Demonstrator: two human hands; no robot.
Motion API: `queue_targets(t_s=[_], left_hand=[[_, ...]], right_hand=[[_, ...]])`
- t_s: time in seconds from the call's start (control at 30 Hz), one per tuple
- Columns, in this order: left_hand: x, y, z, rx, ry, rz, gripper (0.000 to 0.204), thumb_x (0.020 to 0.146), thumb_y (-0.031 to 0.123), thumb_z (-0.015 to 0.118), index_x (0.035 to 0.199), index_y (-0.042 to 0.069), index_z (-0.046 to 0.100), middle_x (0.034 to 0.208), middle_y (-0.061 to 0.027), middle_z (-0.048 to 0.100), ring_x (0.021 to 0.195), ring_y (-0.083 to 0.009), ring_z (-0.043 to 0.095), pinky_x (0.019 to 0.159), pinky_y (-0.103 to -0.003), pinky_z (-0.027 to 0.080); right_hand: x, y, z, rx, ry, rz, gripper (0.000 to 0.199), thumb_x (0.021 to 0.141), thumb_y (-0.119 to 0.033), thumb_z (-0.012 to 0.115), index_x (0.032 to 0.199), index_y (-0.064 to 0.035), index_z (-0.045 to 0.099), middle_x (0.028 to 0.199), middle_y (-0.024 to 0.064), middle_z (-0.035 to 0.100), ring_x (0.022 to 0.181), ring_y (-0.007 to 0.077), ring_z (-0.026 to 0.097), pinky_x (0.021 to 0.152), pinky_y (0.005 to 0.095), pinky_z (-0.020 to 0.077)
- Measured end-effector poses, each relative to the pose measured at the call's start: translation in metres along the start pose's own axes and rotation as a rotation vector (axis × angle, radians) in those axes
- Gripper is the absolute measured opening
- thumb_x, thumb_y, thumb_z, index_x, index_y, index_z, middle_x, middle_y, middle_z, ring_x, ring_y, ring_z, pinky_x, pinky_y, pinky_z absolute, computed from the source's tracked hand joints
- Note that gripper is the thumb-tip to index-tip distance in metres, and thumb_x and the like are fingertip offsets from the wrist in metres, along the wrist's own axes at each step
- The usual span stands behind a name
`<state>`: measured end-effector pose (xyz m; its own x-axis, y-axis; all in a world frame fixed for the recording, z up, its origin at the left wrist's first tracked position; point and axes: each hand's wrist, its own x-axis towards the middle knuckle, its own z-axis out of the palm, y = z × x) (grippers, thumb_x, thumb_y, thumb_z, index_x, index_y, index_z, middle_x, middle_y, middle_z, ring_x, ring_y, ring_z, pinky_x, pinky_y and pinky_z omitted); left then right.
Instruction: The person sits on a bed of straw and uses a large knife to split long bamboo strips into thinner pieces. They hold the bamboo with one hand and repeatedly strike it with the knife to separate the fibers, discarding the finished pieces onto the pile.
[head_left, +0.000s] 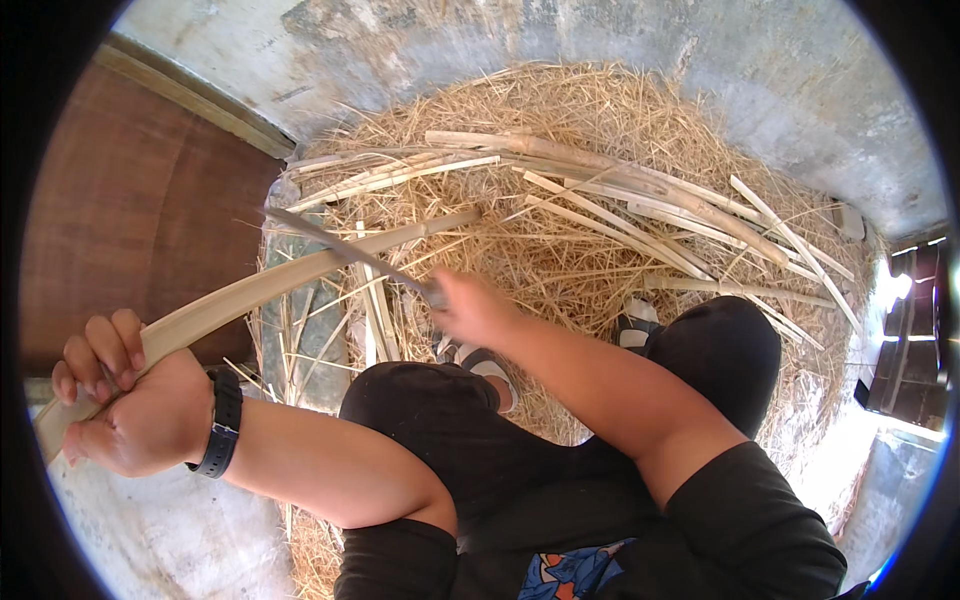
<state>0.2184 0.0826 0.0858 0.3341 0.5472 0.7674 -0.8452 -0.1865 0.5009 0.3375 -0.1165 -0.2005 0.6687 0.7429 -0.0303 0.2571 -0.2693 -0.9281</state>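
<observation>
My left hand (120, 400), with a black wristband, grips the near end of a long pale bamboo strip (290, 280) that runs up and to the right over the straw. In my right hand (470, 308), blurred by motion, is the handle of a long dark blade (340, 248) that lies across the strip near its middle. I sit low with knees in black trousers (720, 350) raised in front of me.
A heap of dry straw (560, 110) with several cut bamboo strips (620, 200) on it fills the ground ahead. A brown wooden door (140, 210) stands at the left. A grey concrete wall (760, 70) curves behind. Sandalled feet show by the knees.
</observation>
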Motion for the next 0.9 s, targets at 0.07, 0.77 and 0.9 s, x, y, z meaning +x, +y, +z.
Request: queue_targets(t_s=[0.07, 0.77, 0.9], left_hand=[[-0.009, -0.004, 0.019, 0.155, 0.061, 0.059, 0.053, 0.092, 0.062, 0.06, 0.089, 0.01, 0.048, 0.071, 0.0008, 0.037, 0.06, -0.0129, 0.03, 0.054, -0.028, 0.026], [-0.044, 0.157, -0.06, -0.008, -0.221, 0.32, 0.04, 0.089, 0.033, 0.064, 0.117, 0.008, 0.055, 0.08, -0.0064, 0.061, 0.069, -0.0219, 0.056, 0.064, -0.037, 0.045], [-0.052, 0.154, -0.055, -0.207, 0.24, 0.524, 0.023, 0.08, 0.032, 0.055, 0.072, 0.011, 0.05, 0.06, 0.0029, 0.037, 0.052, -0.0115, 0.031, 0.055, -0.028, 0.027]], right_hand=[[-0.003, 0.067, 0.005, -0.087, 0.064, 0.124, 0.03, 0.082, -0.015, 0.072, 0.105, -0.0002, 0.06, 0.091, 0.0236, 0.07, 0.086, 0.0409, 0.07, 0.075, 0.0509, 0.0551], [-0.008, -0.025, -0.063, -0.382, 0.126, -0.042, 0.031, 0.085, -0.019, 0.069, 0.107, -0.0031, 0.055, 0.087, 0.0204, 0.068, 0.083, 0.0411, 0.068, 0.072, 0.0517, 0.0534], [-0.005, -0.081, -0.087, -0.495, 0.075, -0.233, 0.036, 0.083, -0.018, 0.07, 0.112, -0.0023, 0.057, 0.089, 0.0219, 0.069, 0.082, 0.0421, 0.068, 0.072, 0.0507, 0.0533]])
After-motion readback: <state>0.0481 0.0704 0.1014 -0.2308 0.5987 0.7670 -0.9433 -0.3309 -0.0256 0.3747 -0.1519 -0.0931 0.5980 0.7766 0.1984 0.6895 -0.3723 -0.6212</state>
